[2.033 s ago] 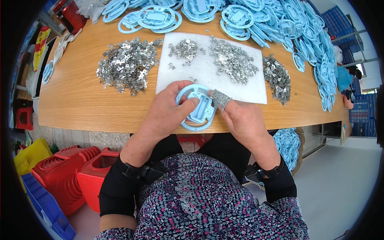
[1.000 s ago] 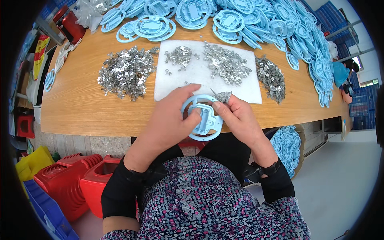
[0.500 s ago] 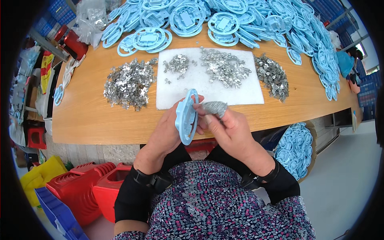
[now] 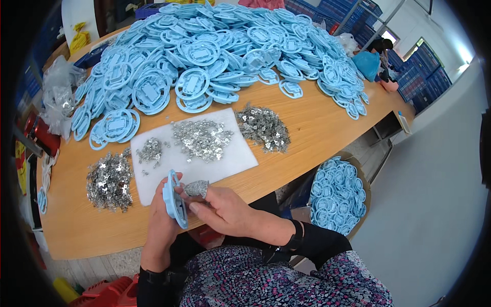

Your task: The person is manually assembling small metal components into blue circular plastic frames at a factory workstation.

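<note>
My left hand (image 4: pixel 159 227) grips a light-blue oval plastic part (image 4: pixel 174 202), held on edge above the table's front edge. At the part's inner side my right hand (image 4: pixel 230 211) is closed in a pinch; anything between its fingertips is too small or hidden. A grey wrapping (image 4: pixel 196 189) covers one right finger. Beyond the hands lies a white pad (image 4: pixel 238 166), bearing a small cluster of metal clips (image 4: pixel 150 151) and a larger spread of clips (image 4: pixel 203 139). Darker clip piles flank it, a left pile (image 4: pixel 109 182) and a right pile (image 4: pixel 263 128).
A large heap of light-blue parts (image 4: pixel 199 53) covers the far side of the wooden table (image 4: pixel 302 123). On the floor to the right stands a carton (image 4: pixel 364 215) full of blue parts. Clear plastic bags (image 4: pixel 59 87) sit far left; another person (image 4: pixel 381 46) is at the far right.
The view has swung right, so table, pad and hands appear further left. My left hand still holds the blue part, and my right fingers stay at its inner side.
</note>
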A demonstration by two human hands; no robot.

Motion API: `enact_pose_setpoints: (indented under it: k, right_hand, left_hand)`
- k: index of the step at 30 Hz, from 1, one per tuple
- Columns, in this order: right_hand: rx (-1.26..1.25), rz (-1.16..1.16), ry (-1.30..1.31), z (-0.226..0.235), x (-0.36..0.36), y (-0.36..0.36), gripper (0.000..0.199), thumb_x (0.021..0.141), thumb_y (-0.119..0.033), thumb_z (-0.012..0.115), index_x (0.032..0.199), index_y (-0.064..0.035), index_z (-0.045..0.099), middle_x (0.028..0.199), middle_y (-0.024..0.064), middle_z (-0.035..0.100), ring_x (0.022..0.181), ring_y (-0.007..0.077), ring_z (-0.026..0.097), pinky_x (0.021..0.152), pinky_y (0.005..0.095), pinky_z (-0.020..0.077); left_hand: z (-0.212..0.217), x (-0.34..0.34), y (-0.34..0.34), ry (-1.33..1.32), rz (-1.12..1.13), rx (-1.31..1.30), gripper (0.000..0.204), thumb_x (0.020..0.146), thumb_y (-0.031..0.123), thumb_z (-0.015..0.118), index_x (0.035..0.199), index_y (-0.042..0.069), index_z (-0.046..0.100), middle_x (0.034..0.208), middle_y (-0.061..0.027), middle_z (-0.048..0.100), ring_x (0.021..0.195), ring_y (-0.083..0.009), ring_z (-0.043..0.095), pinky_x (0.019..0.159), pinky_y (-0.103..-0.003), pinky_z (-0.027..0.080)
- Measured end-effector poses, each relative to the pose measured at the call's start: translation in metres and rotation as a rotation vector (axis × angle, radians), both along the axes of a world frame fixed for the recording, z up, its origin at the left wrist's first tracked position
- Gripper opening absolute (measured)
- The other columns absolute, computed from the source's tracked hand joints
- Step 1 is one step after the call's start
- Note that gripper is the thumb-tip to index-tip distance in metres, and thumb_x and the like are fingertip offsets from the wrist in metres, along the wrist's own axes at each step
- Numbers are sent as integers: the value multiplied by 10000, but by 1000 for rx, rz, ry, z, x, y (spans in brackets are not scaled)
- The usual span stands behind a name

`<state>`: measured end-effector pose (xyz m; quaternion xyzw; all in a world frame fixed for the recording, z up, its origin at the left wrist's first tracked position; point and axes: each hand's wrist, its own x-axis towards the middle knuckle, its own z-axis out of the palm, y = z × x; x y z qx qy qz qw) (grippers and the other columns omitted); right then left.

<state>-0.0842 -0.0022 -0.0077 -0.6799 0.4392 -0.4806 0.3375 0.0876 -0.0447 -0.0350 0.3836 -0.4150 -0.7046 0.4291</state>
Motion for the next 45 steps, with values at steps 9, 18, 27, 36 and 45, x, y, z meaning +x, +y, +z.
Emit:
enact_pose_setpoints:
  k: [9,18,27,36,45]
  right_hand:
    - [202,-306,234,6,-50,-2,269,1016,-209,554,1221,-67,656,765,166,654,681,303,659,616,371,496]
    - [54,-102,715,-5,-34,-7,163,914,-108,651,1062,-55,693,801,159,672,698,360,656,600,407,514]
    - [-21,-97,908,-1,-19,-8,125,866,-176,637,804,-75,596,647,109,621,602,334,649,510,447,490]
    - [8,-59,976,13,-16,-13,98,845,-132,619,789,-56,591,615,134,617,595,344,654,518,453,497]
    - [200,56,1016,46,-2,-33,104,855,-100,582,881,-34,658,733,215,669,725,401,682,644,497,527]
  left_hand:
    - [8,15,-26,-648,-18,-526,323,904,65,544,1215,-11,588,1007,-154,686,858,-233,658,761,-350,531]
    - [2,11,-12,-851,14,-680,356,879,96,604,1210,-33,583,1002,-217,593,843,-394,630,739,-455,526]
    - [-2,13,-12,-872,27,-716,356,894,56,594,1242,-20,586,962,-164,582,777,-268,605,677,-361,500]
    - [0,11,-12,-902,13,-693,366,888,68,587,1242,-24,572,998,-194,584,855,-355,621,742,-418,510]
    - [2,10,-15,-915,-15,-723,375,867,57,576,1226,-48,543,1015,-228,584,887,-404,619,780,-458,506]
